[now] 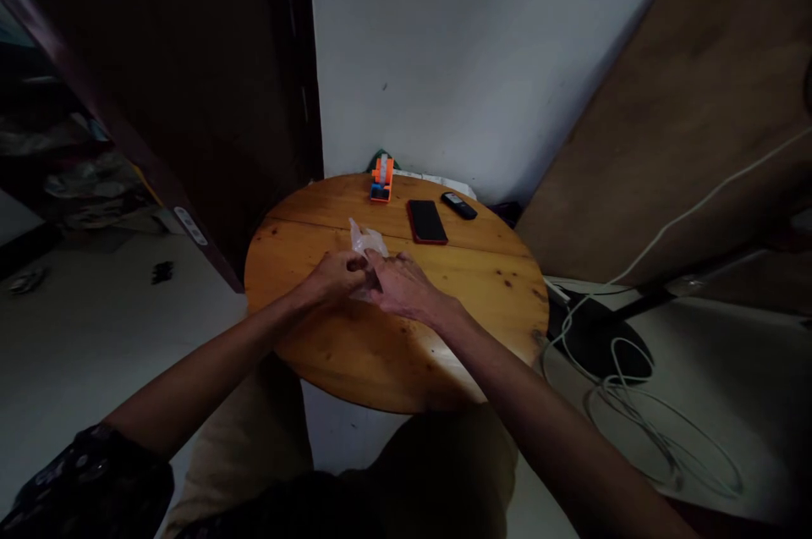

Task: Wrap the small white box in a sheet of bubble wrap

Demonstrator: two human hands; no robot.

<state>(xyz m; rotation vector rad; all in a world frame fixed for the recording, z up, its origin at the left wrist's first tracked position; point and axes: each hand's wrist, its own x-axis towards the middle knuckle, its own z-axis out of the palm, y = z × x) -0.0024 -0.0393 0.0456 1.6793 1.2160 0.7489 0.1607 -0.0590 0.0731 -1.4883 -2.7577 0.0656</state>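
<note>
Over the middle of a round wooden table (pixel 469 294), my two hands meet at a small clear plastic bag (pixel 369 241). My left hand (pixel 342 275) is closed, its thumb and fingers pinching the bag from the left. From the right, my right hand (pixel 399 281) is closed on the same bag, with the thumb pointing toward the left fingers. The bag's crinkled upper end sticks up beyond the fingers, and its lower part shows a little between the hands. Whatever lies inside the bag is hidden by my fingers.
An orange tape dispenser (pixel 381 178) stands near the table's far edge. Right of it lie a dark smartphone (pixel 427 222) with a red edge and a black keypad phone (pixel 458 205). A wall rises behind. Pale cable (pixel 634 404) coils on the floor at right.
</note>
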